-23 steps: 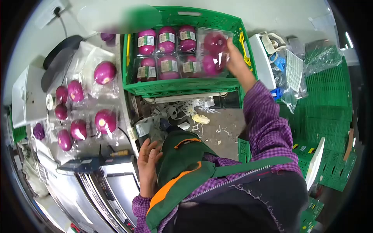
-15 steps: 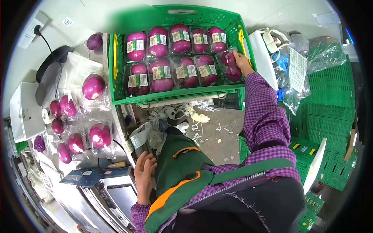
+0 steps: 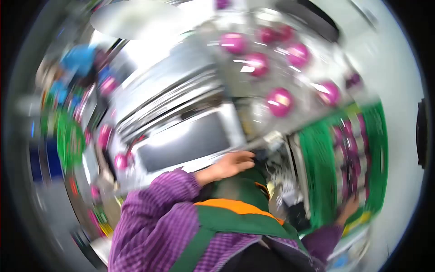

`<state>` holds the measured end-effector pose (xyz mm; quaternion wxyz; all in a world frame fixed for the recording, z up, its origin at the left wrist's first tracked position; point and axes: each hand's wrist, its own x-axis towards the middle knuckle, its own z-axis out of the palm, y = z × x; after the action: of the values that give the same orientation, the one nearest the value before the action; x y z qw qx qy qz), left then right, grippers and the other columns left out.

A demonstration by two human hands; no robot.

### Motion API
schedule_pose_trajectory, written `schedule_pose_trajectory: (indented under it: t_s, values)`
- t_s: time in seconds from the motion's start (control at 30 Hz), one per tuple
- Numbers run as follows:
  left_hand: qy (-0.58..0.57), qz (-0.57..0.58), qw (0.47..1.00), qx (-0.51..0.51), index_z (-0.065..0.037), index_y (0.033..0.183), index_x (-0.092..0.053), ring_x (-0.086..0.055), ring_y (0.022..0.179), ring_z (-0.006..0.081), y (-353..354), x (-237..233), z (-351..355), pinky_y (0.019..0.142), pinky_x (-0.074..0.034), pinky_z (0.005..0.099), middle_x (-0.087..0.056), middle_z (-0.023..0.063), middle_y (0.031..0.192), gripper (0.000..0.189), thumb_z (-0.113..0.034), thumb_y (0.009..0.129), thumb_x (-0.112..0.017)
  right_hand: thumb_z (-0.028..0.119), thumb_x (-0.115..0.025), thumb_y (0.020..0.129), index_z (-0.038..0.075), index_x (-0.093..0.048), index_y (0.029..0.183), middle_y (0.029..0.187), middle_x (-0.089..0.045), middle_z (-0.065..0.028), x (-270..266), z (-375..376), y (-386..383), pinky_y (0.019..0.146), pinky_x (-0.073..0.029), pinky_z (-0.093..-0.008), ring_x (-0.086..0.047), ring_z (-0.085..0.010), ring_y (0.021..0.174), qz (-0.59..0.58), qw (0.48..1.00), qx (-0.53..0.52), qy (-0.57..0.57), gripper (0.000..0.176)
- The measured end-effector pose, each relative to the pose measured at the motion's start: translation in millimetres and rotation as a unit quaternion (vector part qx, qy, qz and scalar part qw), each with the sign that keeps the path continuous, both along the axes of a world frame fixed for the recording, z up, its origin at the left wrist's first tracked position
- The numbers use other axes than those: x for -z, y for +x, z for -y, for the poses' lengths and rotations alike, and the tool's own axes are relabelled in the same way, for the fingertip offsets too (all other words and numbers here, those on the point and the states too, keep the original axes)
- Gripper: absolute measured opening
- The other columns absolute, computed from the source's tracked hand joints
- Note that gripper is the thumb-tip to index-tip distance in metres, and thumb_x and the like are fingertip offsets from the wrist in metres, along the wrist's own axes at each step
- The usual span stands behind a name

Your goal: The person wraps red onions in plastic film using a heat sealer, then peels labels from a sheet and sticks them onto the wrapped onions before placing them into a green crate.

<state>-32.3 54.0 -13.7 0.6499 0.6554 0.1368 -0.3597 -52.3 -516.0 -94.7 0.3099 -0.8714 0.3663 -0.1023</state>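
My left hand hangs in front of my green apron, beside the silver machine with a dark flat plate. Its fingers are partly spread and nothing is in them. Over at the lower right, my right hand reaches into the near end of the green crate, by the packed purple onions. Motion smears its fingers, so their grip is hidden. Loose-looking onions in clear plastic lie on the worktop above the crate.
A co-worker in a blue cap stands at the upper left. More onions lie beyond the machine. Paper scraps litter the floor between the machine and the crate. A white wall rises at the right.
The view has swung left, so the crate now stands at the right and the machine fills the middle. A co-worker has come into view. My right hand is still at the crate.
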Motion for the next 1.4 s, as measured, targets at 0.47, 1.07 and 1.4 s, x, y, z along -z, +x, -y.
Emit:
schedule_pose_trajectory:
  t_s: [0.47, 1.07, 1.4]
  values:
    - [0.057, 0.214, 0.728, -0.649, -0.002, 0.118, -0.057, -0.060, 0.089, 0.0119, -174, -11, -292, 0.079, -0.049, 0.0249, -0.065, 0.0072, 0.103, 0.031, -0.013, 0.089, -0.061, 0.006, -0.052, 0.091, -0.004, -0.059, 0.108, 0.096, -0.066, -0.0134, -197, -755, 97, 0.078, -0.051, -0.0264, -0.064, -0.0163, 0.089, 0.002, 0.523, -0.806, 0.278, 0.021]
    - [0.043, -0.005, 0.609, -0.792, 0.000, 0.131, -0.045, -0.056, 0.069, 0.0104, -380, 103, -452, 0.059, -0.046, 0.0213, -0.063, 0.0051, 0.089, 0.050, -0.005, 0.083, -0.058, 0.048, -0.073, 0.068, 0.002, -0.038, 0.134, 0.126, -0.047, -0.0219, -21, -1017, -142, 0.098, -0.040, -0.0422, -0.049, -0.0362, 0.116, -0.177, 0.382, -0.906, -0.037, 0.087]
    - [0.058, 0.153, 0.676, -0.719, 0.000, 0.142, -0.027, -0.050, 0.067, 0.0080, -344, -36, -428, 0.061, -0.046, 0.0224, -0.056, 0.0148, 0.121, 0.062, -0.001, 0.084, -0.048, 0.043, -0.083, 0.055, 0.002, -0.044, 0.130, 0.122, -0.046, -0.0228, -124, -969, -100, 0.099, -0.038, -0.0424, -0.045, -0.0369, 0.115, 0.012, 0.439, -0.888, 0.138, 0.094]
